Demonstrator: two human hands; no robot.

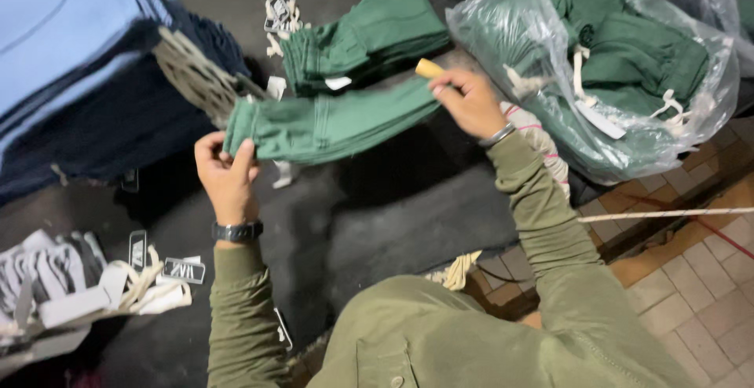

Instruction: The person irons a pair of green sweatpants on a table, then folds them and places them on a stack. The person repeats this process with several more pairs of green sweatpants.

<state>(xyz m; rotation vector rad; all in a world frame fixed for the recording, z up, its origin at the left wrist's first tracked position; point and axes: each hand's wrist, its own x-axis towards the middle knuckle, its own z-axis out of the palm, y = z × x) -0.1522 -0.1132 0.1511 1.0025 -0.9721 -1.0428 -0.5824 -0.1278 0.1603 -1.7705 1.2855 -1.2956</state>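
A folded green garment (338, 121) hangs stretched between my two hands above the dark floor mat. My left hand (226, 170) grips its left end, a black watch on the wrist. My right hand (470, 101) is at the garment's right end and is closed around a small tan handle (429, 67) that sticks out past my fingers. Behind the garment lies a stack of folded green garments (365, 34). I cannot tell whether the right hand also pinches the cloth.
A clear plastic bag (542, 58) with more green garments lies at the right. Blue and navy folded cloth (71, 66) is piled at the left. Loose white and black tags (94, 282) lie at the lower left. Brick floor (699, 286) shows at the lower right.
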